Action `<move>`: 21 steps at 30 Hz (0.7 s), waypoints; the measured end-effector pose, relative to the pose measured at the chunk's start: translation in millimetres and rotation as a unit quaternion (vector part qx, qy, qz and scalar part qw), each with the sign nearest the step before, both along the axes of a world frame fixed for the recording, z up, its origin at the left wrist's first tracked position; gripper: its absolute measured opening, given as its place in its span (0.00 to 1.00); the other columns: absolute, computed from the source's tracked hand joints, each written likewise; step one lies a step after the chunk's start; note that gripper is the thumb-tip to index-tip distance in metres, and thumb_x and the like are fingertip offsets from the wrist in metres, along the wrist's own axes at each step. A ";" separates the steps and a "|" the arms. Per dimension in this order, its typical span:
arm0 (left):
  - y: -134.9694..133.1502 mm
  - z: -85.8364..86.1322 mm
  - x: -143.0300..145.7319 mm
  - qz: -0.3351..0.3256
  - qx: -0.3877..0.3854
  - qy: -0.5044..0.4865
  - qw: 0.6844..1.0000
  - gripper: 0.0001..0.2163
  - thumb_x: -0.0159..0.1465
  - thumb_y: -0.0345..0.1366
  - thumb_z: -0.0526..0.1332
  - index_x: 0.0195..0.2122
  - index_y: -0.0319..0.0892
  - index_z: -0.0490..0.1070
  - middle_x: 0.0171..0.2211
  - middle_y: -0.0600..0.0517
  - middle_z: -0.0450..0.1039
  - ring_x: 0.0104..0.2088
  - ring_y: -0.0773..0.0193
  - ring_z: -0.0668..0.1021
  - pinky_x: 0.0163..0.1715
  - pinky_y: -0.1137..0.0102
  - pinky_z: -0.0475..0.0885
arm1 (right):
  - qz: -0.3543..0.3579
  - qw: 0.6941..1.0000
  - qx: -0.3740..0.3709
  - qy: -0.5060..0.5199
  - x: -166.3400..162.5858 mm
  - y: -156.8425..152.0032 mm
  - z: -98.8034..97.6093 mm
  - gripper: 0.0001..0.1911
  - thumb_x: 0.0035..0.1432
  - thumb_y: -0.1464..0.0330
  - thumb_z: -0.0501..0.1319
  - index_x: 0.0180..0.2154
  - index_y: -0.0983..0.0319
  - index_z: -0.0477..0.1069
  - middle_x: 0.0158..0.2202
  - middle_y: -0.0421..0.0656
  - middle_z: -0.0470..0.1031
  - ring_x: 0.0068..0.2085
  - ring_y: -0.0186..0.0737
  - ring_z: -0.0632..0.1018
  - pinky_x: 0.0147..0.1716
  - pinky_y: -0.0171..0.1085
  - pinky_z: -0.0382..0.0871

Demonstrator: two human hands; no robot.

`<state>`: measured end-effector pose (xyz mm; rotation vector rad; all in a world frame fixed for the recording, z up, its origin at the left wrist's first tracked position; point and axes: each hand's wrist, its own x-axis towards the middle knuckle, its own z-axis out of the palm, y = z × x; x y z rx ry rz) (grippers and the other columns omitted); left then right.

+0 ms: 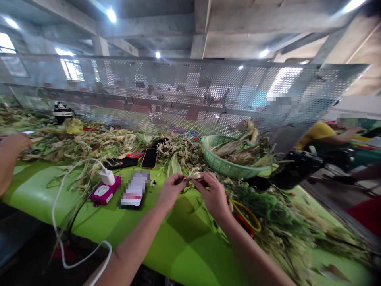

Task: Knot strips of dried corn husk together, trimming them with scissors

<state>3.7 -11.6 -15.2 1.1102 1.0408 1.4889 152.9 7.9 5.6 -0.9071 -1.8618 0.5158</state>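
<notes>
Above the green table [190,230], my left hand [174,190] and my right hand [212,192] meet, fingertips pinching a pale piece of corn husk [194,174] between them. Both hands are closed on it, and the husk's lower part is hidden by the fingers. Just behind the left fingers a wider pale husk leaf [174,165] stands up from the pile. Close to my right wrist lie a yellow-handled tool [247,214] and a red handle beside it. A heap of shredded husk pieces [181,150] spreads behind the hands.
A green plastic basket [229,169] holds dried husks. Two phones, one dark [149,158] and one lit [135,190], lie left of my hands, near a purple power strip [105,190] with a white charger and cable. Another person's hand [18,145] is at far left. A perforated metal panel [178,95] stands behind.
</notes>
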 end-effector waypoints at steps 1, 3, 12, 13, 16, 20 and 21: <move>-0.6 0.5 -0.1 -0.006 0.003 0.001 1.000 0.09 0.52 0.39 0.65 0.31 0.39 0.74 0.25 0.52 0.70 0.26 0.68 0.68 0.25 0.74 0.60 | 0.013 0.999 -0.018 0.029 -1.0 1.3 -1.3 0.08 0.58 0.63 0.60 0.34 0.60 0.73 0.35 0.45 0.74 0.37 0.42 0.73 0.37 0.38 0.69; -1.8 1.5 -0.3 -0.016 0.006 0.000 1.000 0.09 0.52 0.39 0.65 0.31 0.39 0.74 0.26 0.52 0.70 0.26 0.67 0.68 0.27 0.73 0.61 | 0.048 0.991 -0.088 0.085 -3.2 2.4 -2.4 0.09 0.56 0.61 0.61 0.34 0.61 0.72 0.35 0.45 0.73 0.35 0.41 0.73 0.33 0.37 0.71; -3.9 3.7 0.5 -0.026 -0.013 -0.010 1.000 0.08 0.51 0.37 0.65 0.31 0.41 0.74 0.26 0.53 0.70 0.28 0.67 0.69 0.28 0.73 0.62 | 0.054 0.981 -0.135 0.127 -1.9 3.1 -0.4 0.13 0.52 0.57 0.64 0.30 0.60 0.70 0.36 0.43 0.69 0.30 0.36 0.71 0.24 0.33 0.70; -3.9 3.6 0.5 -0.026 -0.014 -0.010 1.000 0.07 0.51 0.37 0.65 0.31 0.41 0.74 0.26 0.53 0.70 0.28 0.67 0.69 0.28 0.73 0.62 | 0.057 0.981 -0.137 0.124 -1.9 3.0 -0.7 0.14 0.52 0.56 0.64 0.31 0.60 0.70 0.34 0.42 0.69 0.29 0.36 0.71 0.24 0.33 0.70; -3.9 2.9 0.6 -0.024 -0.016 -0.015 0.999 0.08 0.51 0.35 0.65 0.32 0.41 0.74 0.26 0.53 0.70 0.28 0.67 0.69 0.28 0.73 0.61 | 0.075 0.977 -0.157 0.123 -3.0 2.5 -1.7 0.14 0.53 0.56 0.63 0.31 0.60 0.69 0.30 0.40 0.69 0.28 0.36 0.71 0.25 0.33 0.70; -3.2 1.7 0.0 -0.024 -0.014 -0.013 1.000 0.08 0.52 0.36 0.65 0.33 0.41 0.74 0.27 0.52 0.70 0.28 0.66 0.70 0.28 0.73 0.62 | 0.070 0.981 -0.145 0.111 -3.8 2.5 -1.8 0.14 0.53 0.56 0.63 0.30 0.60 0.69 0.27 0.40 0.68 0.26 0.35 0.70 0.24 0.33 0.69; -2.9 1.4 -0.2 -0.025 -0.011 -0.010 1.000 0.08 0.52 0.37 0.65 0.33 0.41 0.74 0.27 0.52 0.70 0.28 0.66 0.70 0.28 0.72 0.62 | 0.071 0.981 -0.145 0.109 -3.8 2.7 -1.6 0.15 0.53 0.56 0.62 0.29 0.61 0.69 0.27 0.40 0.68 0.26 0.35 0.70 0.24 0.33 0.69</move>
